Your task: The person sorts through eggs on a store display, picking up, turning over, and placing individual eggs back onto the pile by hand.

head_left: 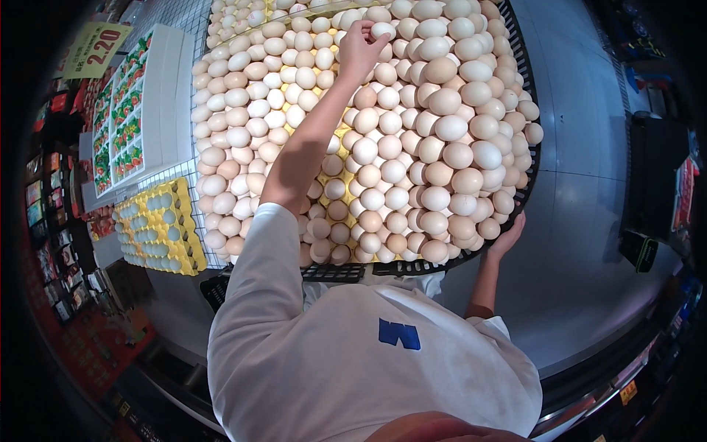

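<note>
My left hand [362, 48] reaches to the far part of a big spread of eggs. Its thumb and fingers are closed around a pale egg [382, 31]. My right hand [507, 234] is at the near right, against the rim of a black slatted basket [532, 55]; part of its fingers is hidden. Brown and cream eggs [451, 128] are heaped high along this basket's side. More eggs [237, 137] lie in rows to the left, with yellow egg tray [315, 193] showing between some of them.
At the left stand stacked yellow trays with pale greenish eggs [151, 230] and a white box with red-and-green packages [125, 114]. A yellow price sign [97, 50] hangs above them. Grey floor [582, 147] runs along the right, with dark shelving beyond it.
</note>
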A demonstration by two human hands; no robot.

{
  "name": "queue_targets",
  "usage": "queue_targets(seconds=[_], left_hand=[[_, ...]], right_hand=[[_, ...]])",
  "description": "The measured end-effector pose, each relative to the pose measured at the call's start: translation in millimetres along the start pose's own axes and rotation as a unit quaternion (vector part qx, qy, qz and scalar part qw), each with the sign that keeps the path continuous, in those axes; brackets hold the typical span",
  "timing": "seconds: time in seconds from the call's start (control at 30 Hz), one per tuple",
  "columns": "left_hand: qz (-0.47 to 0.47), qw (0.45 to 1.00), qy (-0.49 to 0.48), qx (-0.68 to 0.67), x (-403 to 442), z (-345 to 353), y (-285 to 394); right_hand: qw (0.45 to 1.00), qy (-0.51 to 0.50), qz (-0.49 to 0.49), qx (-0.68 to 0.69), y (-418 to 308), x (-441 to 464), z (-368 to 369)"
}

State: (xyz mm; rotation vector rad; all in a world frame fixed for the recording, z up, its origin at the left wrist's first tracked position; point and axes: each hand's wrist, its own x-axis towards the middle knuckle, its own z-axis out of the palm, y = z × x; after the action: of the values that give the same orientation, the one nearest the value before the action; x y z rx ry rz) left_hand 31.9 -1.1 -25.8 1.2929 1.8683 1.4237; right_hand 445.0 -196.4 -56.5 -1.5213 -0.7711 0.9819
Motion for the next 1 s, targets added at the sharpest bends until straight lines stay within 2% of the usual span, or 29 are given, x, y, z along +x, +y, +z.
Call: queue_targets(seconds=[0.33,0.47,0.53,0.63,0.73,0.77,0.83,0.87,0.93,1.0], left_hand=[[0.014,0.994,-0.024,0.11,-1,-13,12],[0.019,0.997,-0.028,0.077,4,-27,-3],[0.084,0.991,0.002,0.104,6,-47,-4],[0.095,0.964,0.035,0.245,14,-89,-16],[0.161,0.897,0.077,0.404,33,-135,-47],[0.16,0.897,0.076,0.405,38,-148,-54],[0.145,0.842,0.081,0.514,48,-167,-65],[0.144,0.842,0.08,0.514,53,-173,-70],[0.093,0.844,0.06,0.525,64,-180,-72],[0.0,0.845,0.028,0.535,74,-180,-69]], right_hand=[[1.0,0.006,0.008,0.001,-3,-1,1],[1.0,0.0,0.002,-0.001,-5,-2,3],[0.999,0.022,0.028,0.011,-3,-1,2],[0.999,0.018,0.03,0.011,-7,-3,4],[0.999,0.02,0.037,0.0,-1,0,0],[0.999,0.02,0.038,-0.001,-3,0,0],[0.998,0.021,0.049,0.018,-7,-2,3],[0.998,0.022,0.05,0.017,-5,-2,2],[0.999,0.019,0.029,-0.008,1,1,-2],[0.999,0.019,0.025,-0.028,7,5,-8]])
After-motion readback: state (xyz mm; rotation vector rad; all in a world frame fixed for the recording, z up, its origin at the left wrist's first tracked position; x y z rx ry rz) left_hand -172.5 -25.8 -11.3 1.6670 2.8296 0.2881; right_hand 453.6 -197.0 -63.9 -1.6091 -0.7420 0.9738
